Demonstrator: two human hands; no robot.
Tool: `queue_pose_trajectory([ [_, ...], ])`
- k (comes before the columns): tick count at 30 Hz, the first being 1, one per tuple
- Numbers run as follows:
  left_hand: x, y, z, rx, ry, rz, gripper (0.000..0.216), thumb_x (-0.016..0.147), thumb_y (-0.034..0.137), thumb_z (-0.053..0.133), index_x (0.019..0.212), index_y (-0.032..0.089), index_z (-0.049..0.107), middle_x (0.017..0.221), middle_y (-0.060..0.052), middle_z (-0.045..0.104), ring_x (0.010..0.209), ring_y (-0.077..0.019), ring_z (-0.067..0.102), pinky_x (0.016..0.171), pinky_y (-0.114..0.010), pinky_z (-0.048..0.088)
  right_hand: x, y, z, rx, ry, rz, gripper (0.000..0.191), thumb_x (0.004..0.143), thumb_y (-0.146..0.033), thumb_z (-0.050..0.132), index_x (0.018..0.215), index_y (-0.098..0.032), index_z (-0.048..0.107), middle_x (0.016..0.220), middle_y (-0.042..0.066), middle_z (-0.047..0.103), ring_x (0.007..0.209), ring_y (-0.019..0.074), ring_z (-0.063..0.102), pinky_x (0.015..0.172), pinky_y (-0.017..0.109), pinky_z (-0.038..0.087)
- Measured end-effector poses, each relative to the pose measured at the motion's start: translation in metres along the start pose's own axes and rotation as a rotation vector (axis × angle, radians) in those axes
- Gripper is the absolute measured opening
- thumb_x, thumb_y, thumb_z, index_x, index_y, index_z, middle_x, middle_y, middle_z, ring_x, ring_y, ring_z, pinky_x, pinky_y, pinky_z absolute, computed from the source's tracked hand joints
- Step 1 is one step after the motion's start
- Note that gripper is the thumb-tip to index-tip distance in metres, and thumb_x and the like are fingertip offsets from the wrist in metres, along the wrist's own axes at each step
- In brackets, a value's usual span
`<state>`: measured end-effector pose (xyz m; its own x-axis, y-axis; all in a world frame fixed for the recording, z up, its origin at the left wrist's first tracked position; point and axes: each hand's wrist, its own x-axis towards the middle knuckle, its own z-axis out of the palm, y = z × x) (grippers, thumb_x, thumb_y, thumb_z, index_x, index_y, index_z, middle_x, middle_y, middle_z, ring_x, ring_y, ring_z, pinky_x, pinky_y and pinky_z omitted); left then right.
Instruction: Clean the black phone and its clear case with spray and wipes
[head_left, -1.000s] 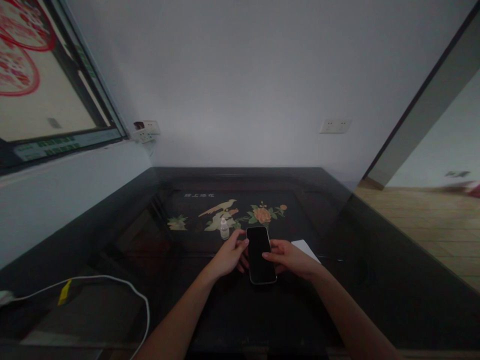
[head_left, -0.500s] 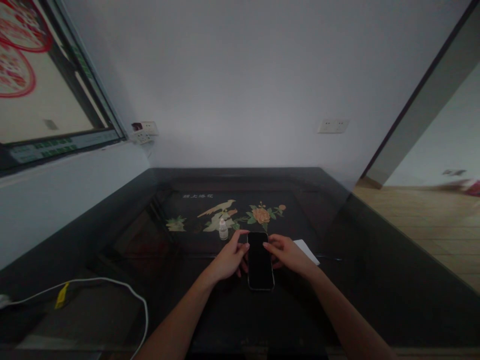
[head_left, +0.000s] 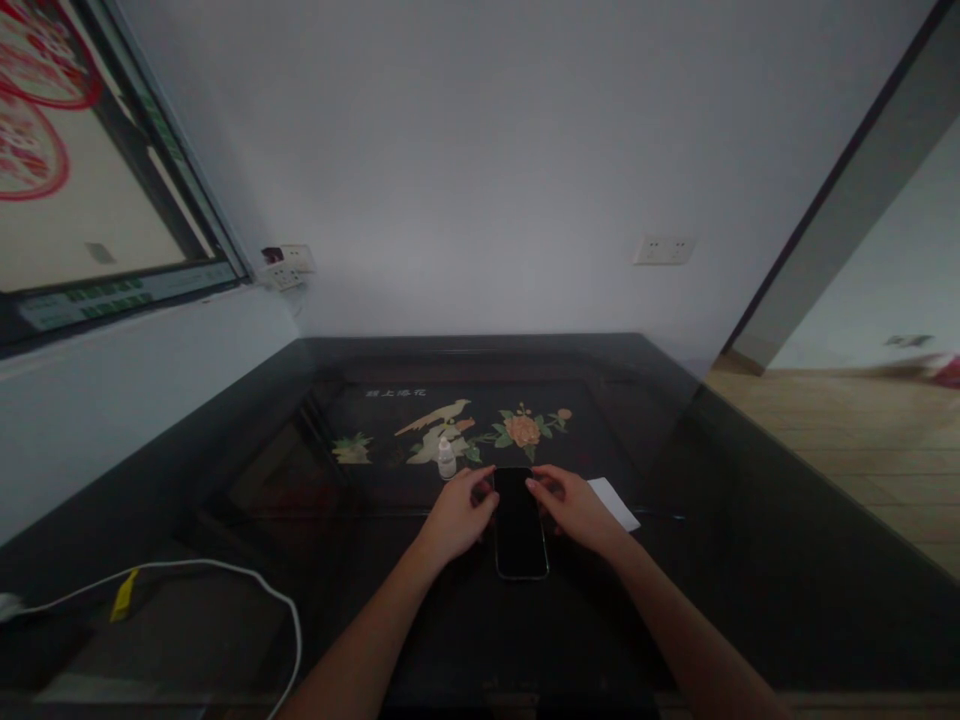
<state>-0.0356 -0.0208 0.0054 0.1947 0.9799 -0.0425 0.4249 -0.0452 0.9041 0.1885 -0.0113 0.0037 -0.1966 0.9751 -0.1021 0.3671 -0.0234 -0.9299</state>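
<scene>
A dark-screened smartphone (head_left: 520, 530) with a thin light rim lies on the black table in front of me, its long side pointing towards me. My left hand (head_left: 463, 508) grips its upper left edge, thumb and index finger at the side and corner. On the opposite edge, my right hand (head_left: 568, 502) pinches near the upper right corner with thumb and forefinger. Just beyond my left fingers stands a small white bottle (head_left: 447, 460). Beside my right hand lies a white card or slip of paper (head_left: 615, 504), partly hidden by the hand.
The glossy black table (head_left: 735, 560) carries a bird-and-flower picture (head_left: 521, 430). A white cable (head_left: 247, 568) with a yellow tag (head_left: 124, 596) curves across the left front. Wall sockets (head_left: 664, 250) sit above the far edge, and a window (head_left: 97, 190) is at the left.
The fingers of both hands have curled in closer along the phone's upper edges, with the index fingers now at its top corners. The phone has hardly moved; bottle and paper stay put.
</scene>
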Motion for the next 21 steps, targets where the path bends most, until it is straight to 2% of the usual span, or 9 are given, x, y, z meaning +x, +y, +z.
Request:
queue_pose_trajectory([
  [2, -0.0008, 0.0013, -0.0003, 0.096, 0.034, 0.05, 0.051, 0.088, 0.036, 0.06, 0.136, 0.018, 0.061, 0.109, -0.008, 0.062, 0.069, -0.013, 0.062, 0.055, -0.024, 0.054, -0.0002, -0.0014, 0.0006, -0.067, 0.036, -0.011, 0.045, 0.092, -0.052, 0.063, 0.123, -0.021, 0.065, 0.102, 0.009, 0.075, 0.073, 0.0202, 0.071, 0.05, 0.027, 0.054],
  [4, -0.0018, 0.0036, -0.0003, 0.175, 0.056, 0.101, 0.049, 0.088, 0.035, 0.06, 0.134, 0.017, 0.062, 0.105, -0.007, 0.062, 0.073, -0.0141, 0.061, 0.066, -0.027, 0.055, -0.0006, -0.0036, 0.0013, -0.145, 0.081, -0.04, 0.042, 0.093, -0.049, 0.062, 0.122, -0.018, 0.068, 0.106, 0.01, 0.076, 0.081, 0.0218, 0.072, 0.066, 0.032, 0.058],
  [7, -0.0035, 0.0076, 0.0004, 0.275, 0.069, 0.153, 0.049, 0.088, 0.034, 0.059, 0.133, 0.015, 0.063, 0.101, -0.007, 0.063, 0.078, -0.0165, 0.061, 0.074, -0.03, 0.052, -0.001, -0.0067, 0.0024, -0.229, 0.125, -0.078, 0.04, 0.093, -0.045, 0.062, 0.118, -0.015, 0.07, 0.105, 0.012, 0.076, 0.091, 0.0238, 0.072, 0.083, 0.035, 0.056],
  [13, -0.0042, 0.0089, 0.0038, 0.386, 0.074, 0.14, 0.051, 0.09, 0.039, 0.058, 0.135, 0.015, 0.062, 0.089, -0.006, 0.066, 0.079, -0.0198, 0.061, 0.074, -0.031, 0.047, 0.0005, -0.0031, 0.002, -0.295, 0.133, -0.094, 0.04, 0.093, -0.044, 0.061, 0.119, -0.016, 0.071, 0.103, 0.011, 0.075, 0.088, 0.0232, 0.071, 0.081, 0.034, 0.054],
  [21, -0.0001, 0.0027, 0.0058, 0.327, 0.031, 0.081, 0.05, 0.092, 0.037, 0.055, 0.137, 0.016, 0.06, 0.08, -0.002, 0.069, 0.069, -0.0166, 0.062, 0.065, -0.027, 0.042, 0.0005, -0.0016, 0.0005, -0.359, 0.136, -0.137, 0.038, 0.093, -0.042, 0.061, 0.116, -0.015, 0.073, 0.098, 0.01, 0.071, 0.085, 0.0217, 0.067, 0.079, 0.033, 0.052],
])
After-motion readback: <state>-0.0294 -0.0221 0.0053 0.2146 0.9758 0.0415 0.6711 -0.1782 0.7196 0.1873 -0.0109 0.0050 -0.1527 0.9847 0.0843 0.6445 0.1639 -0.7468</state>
